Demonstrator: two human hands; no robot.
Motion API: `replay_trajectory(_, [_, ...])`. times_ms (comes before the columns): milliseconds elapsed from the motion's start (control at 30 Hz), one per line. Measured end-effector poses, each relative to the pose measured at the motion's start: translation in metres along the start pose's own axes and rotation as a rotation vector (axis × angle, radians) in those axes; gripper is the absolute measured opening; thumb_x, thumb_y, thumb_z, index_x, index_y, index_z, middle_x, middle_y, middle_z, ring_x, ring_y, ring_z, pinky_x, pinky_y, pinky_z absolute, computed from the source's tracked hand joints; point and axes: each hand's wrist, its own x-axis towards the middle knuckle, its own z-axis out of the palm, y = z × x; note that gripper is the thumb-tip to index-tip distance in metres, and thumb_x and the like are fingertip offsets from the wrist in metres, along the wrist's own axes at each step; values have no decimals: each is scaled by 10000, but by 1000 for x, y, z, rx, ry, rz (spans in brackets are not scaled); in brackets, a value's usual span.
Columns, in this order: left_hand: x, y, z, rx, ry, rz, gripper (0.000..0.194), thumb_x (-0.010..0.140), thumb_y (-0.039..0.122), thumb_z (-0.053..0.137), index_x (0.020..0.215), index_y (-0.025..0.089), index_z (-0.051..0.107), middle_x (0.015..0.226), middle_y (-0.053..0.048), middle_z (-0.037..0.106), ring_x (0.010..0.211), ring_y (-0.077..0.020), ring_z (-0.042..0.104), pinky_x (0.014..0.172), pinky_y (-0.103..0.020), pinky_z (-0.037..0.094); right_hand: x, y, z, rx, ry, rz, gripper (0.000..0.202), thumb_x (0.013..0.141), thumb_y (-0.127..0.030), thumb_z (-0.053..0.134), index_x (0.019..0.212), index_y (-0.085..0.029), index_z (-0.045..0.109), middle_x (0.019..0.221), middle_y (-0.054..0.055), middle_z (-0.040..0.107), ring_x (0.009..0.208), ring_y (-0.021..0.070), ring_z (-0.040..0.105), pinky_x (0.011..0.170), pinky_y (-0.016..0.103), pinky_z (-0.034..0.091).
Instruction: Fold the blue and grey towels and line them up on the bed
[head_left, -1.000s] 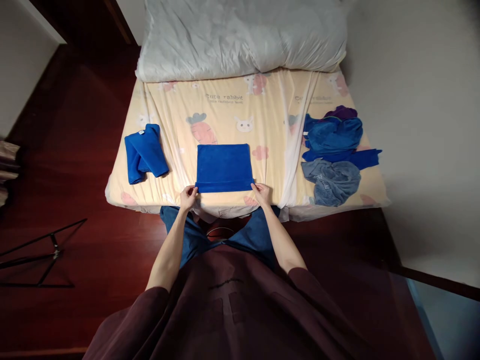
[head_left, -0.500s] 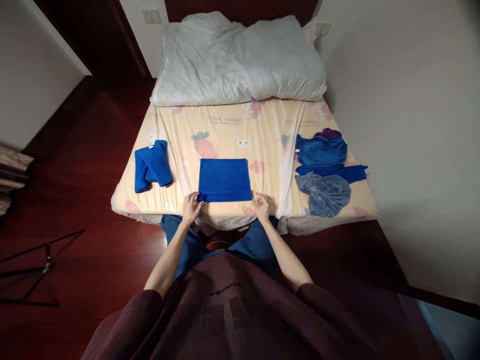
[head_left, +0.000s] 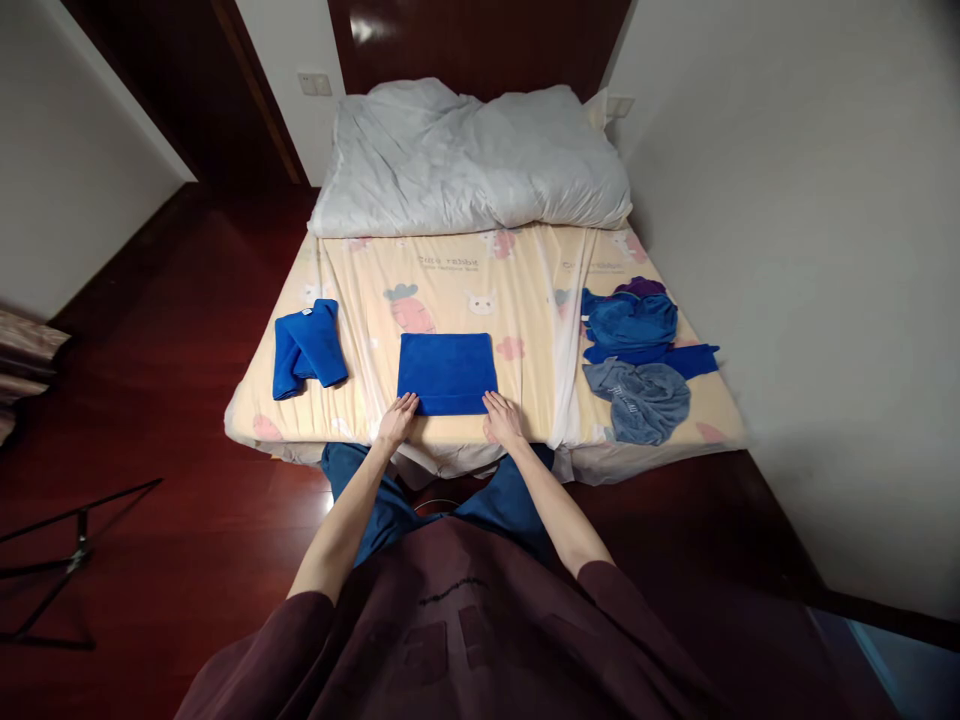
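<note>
A blue cloth (head_left: pixel 445 372), apparently a towel, lies flat on the bed in front of me, with a narrow folded strip along its near edge. At its near left corner, my left hand (head_left: pixel 397 419) rests with the fingers stretched out over the fabric. My right hand (head_left: pixel 503 419) lies the same way on the near right corner, fingers extended and thumb apart. Neither hand appears to grip the cloth. Both palms face down.
Two rolled or folded blue cloths (head_left: pixel 309 348) lie on the bed's left side. To the right sit a crumpled blue cloth pile (head_left: pixel 634 318) and a grey-blue cloth (head_left: pixel 643 402). A grey quilt (head_left: pixel 472 165) is bunched by the headboard. A black stand (head_left: pixel 79 550) is on the floor, left.
Both hands have moved inward from beside the near corners onto the cloth, and their curled fingers are now stretched out. The view has tilted up slightly.
</note>
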Motion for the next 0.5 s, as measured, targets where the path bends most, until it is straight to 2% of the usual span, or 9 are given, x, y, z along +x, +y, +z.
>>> replay_trajectory(100, [4,-2,2,15,-13,-3,623,798,38,410,1393,133,568,1457,-188,555,1443,-308,425,1208,-546,311,2,-5,0,-71,-45,-10,816,670,-129,651,1467,-39,499,1560,209,422,1470,343,377,1184,450,303])
replay_trajectory(233, [8,-3,2,24,2,14,640,803,22,410,1414,155,545,1434,-183,578,1446,-295,423,1200,-546,324,4,-12,-1,-142,-50,24,856,626,-131,661,1455,-1,496,1546,251,422,1462,366,378,1175,463,287])
replay_trajectory(333, [3,-3,-1,33,-3,36,632,811,23,401,1410,157,549,1440,-178,575,1445,-287,426,1200,-531,332,0,-11,-1,-133,-24,22,811,642,-129,663,1438,-47,535,1517,225,478,1434,367,417,1160,470,301])
replay_trajectory(500, [-30,-4,-2,-6,-78,60,606,799,47,442,1370,180,597,1436,-139,588,1409,-278,478,1201,-489,356,-30,-3,5,-2,54,45,530,793,-116,571,1314,-130,672,1400,167,619,1343,339,513,1106,484,373])
